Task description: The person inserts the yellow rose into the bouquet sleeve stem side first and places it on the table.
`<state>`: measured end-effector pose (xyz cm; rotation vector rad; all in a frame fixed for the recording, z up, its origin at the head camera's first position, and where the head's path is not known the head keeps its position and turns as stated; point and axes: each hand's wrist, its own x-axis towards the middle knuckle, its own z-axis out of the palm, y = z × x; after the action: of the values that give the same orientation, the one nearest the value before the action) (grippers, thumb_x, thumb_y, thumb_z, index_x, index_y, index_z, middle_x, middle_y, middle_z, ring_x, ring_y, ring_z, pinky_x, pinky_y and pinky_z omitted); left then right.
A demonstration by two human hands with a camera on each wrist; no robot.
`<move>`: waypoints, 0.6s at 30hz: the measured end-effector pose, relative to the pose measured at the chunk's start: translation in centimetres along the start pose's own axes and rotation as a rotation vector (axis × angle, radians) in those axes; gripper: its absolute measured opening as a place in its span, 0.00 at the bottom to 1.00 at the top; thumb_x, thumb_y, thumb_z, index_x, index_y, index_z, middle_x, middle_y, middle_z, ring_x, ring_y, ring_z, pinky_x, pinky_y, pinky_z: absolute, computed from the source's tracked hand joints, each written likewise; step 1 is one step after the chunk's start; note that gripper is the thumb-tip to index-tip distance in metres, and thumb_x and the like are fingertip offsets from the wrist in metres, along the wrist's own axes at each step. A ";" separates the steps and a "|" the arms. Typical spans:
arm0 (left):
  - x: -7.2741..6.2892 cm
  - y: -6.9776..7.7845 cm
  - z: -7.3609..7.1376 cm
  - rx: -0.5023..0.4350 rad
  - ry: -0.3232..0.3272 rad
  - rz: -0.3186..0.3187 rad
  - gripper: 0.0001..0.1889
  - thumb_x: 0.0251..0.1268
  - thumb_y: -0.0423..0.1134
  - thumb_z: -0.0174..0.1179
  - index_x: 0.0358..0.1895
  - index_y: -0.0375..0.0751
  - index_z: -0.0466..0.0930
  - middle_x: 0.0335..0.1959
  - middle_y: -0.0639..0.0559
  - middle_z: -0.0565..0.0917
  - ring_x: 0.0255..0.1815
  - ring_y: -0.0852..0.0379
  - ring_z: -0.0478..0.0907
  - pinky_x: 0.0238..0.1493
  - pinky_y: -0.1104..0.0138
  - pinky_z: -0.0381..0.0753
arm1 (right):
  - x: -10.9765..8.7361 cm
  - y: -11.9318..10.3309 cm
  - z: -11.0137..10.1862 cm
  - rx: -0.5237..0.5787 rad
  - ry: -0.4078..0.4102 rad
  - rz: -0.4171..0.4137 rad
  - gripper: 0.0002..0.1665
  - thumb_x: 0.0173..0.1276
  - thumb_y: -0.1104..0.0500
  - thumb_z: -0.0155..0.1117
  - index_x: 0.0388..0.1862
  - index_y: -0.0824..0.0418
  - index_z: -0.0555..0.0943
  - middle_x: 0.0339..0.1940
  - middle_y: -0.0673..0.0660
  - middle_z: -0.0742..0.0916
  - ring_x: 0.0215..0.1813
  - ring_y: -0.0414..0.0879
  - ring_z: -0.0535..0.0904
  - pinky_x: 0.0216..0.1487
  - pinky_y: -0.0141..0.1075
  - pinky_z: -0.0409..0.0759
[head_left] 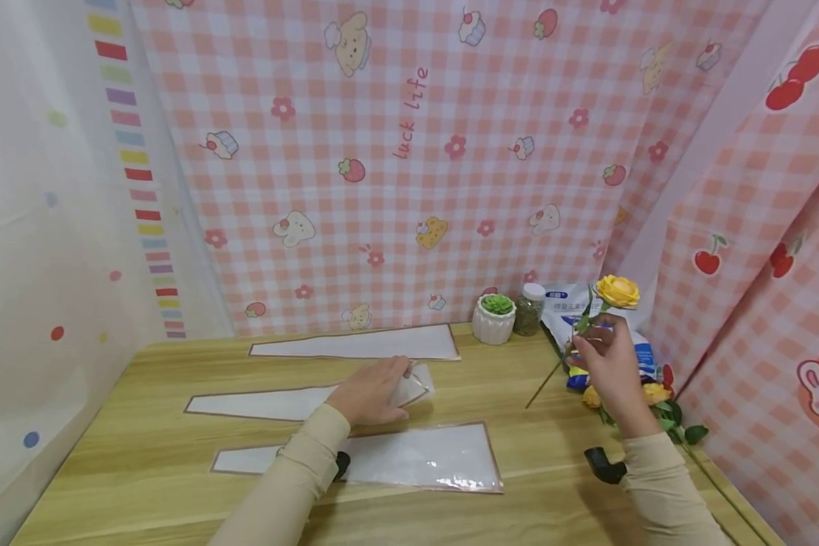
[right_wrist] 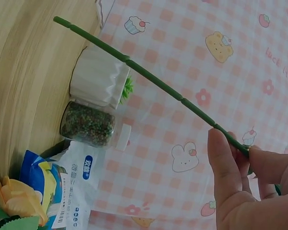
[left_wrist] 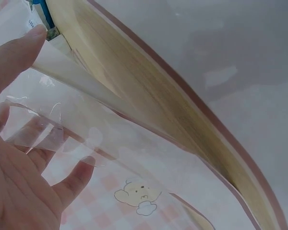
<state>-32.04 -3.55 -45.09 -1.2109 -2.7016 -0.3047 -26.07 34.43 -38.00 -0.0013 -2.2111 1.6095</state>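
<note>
My left hand [head_left: 371,394] grips the wide end of the middle flower sleeve [head_left: 259,403], a long tapered white wrapper with a brown border. In the left wrist view its clear film [left_wrist: 81,115] lifts between thumb and fingers, parted from the layer below. To the right, my right hand [head_left: 617,371] pinches the green stem [right_wrist: 158,81] of a yellow rose [head_left: 617,291]. The bloom is up, and the bare stem end slants down to the left over the table. Two similar sleeves lie flat, one behind [head_left: 375,343] and one in front [head_left: 430,459].
A potted succulent [head_left: 494,322] and a lidded jar [head_left: 529,311] stand at the back. Beside them leans a white and blue bag [head_left: 566,311]. More yellow roses [head_left: 655,393] lie at the table's right edge. Patterned cloth walls enclose the wooden table [head_left: 143,432].
</note>
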 end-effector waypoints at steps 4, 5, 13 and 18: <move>0.0 0.0 0.0 0.006 -0.002 0.005 0.32 0.54 0.51 0.75 0.54 0.42 0.68 0.45 0.51 0.77 0.44 0.55 0.76 0.49 0.60 0.81 | -0.1 -0.1 0.3 0.009 0.012 -0.014 0.22 0.79 0.65 0.53 0.64 0.62 0.57 0.50 0.62 0.77 0.43 0.37 0.83 0.41 0.34 0.88; 0.1 0.0 0.0 0.007 0.000 0.006 0.31 0.54 0.51 0.76 0.54 0.42 0.68 0.45 0.51 0.77 0.44 0.55 0.76 0.49 0.59 0.81 | -0.1 -0.2 0.4 0.017 0.016 -0.019 0.21 0.79 0.65 0.53 0.64 0.62 0.57 0.50 0.62 0.77 0.43 0.36 0.83 0.41 0.34 0.87; 0.4 0.3 0.1 -0.009 -0.025 -0.011 0.32 0.55 0.51 0.75 0.55 0.43 0.68 0.46 0.51 0.77 0.43 0.56 0.75 0.48 0.61 0.81 | 0.1 -0.8 1.4 0.115 0.046 -0.055 0.15 0.80 0.64 0.52 0.59 0.59 0.62 0.46 0.59 0.80 0.42 0.38 0.85 0.43 0.34 0.87; 0.5 0.4 0.2 -0.016 -0.020 -0.003 0.32 0.55 0.51 0.75 0.55 0.43 0.67 0.46 0.50 0.77 0.43 0.56 0.75 0.47 0.60 0.81 | 0.3 -1.1 2.1 0.200 0.080 -0.057 0.14 0.78 0.65 0.55 0.54 0.60 0.62 0.42 0.58 0.82 0.38 0.41 0.87 0.43 0.36 0.87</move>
<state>-32.10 -2.91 -45.17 -1.2202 -2.7239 -0.3162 -26.75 32.21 -37.42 0.0529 -1.9648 1.7603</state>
